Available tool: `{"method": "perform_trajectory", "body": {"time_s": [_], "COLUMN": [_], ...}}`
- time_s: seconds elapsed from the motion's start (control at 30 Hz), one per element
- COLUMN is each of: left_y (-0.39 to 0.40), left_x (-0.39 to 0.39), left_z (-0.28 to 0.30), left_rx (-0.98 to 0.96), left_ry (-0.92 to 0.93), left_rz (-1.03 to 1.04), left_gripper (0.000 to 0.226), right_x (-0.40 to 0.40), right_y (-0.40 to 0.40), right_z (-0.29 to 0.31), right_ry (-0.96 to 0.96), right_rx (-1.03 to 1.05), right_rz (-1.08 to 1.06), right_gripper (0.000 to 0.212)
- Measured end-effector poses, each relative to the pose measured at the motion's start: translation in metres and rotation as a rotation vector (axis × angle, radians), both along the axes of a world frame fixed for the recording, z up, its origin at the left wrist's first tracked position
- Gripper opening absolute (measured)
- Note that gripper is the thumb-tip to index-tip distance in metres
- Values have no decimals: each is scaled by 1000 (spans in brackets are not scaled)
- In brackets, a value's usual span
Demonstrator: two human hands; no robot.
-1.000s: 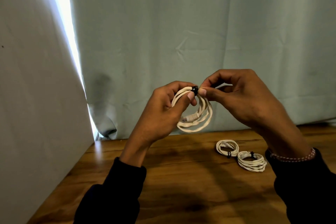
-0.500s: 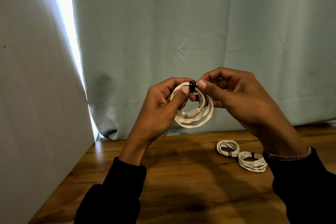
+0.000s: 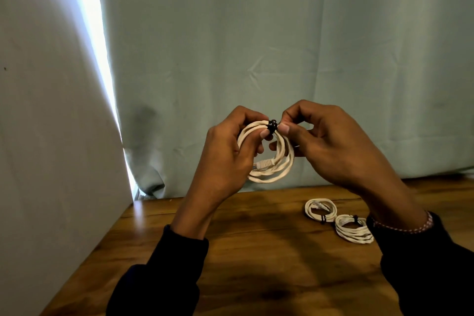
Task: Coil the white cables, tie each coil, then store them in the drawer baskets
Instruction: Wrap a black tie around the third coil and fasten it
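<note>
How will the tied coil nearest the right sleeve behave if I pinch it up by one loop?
The nearer coil will probably lift as one bundle, since a black tie binds its loops. It looks light and thin, so expect some sag. Lying flat on the wooden table, it is unlikely to roll.

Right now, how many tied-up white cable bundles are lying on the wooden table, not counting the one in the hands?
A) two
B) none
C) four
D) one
A: two tied coils lie side by side on the table, each with a dark tie, while the third coil is held up in the left hand and right hand.
</note>
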State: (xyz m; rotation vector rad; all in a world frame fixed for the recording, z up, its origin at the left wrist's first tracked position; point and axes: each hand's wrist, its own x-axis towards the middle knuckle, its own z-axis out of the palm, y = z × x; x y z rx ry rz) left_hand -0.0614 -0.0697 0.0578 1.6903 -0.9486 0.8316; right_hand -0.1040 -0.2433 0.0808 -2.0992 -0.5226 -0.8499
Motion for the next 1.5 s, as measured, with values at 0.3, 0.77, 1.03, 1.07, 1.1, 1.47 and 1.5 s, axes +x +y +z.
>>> {"method": "perform_trajectory", "body": {"time_s": [0.3,0.77,1.03,1.07,1.1,1.47,1.5], "left_y": [-5,-3,0,0,0,-8,-7], "left_x": [1,2,5,5,6,0,-1], "left_z": [-3,-2,1,0,0,-1,0], "left_rx": [25,-54,-67,-52,-39,3,4], "left_ry": [-80,-12,-315,-330,-339,-288,-269], "left_rz": [92,18,383,415,439,426,403], "left_gripper": [14,21,16,15,16,7,8], "right_x": [6,-2,0,1,2,10,11], "right_y": [10,4,3,4,6,8,9], "right_z": [-6,2,2,1,1,-2,-3], "right_ry": [-7,28,81,71,64,48,43], "right_rx": [104,226,237,238,241,285,289], "right_rz": [-68,97,111,96,82,17,15], "right_gripper": [4,9,32,33,34,28,28]}}
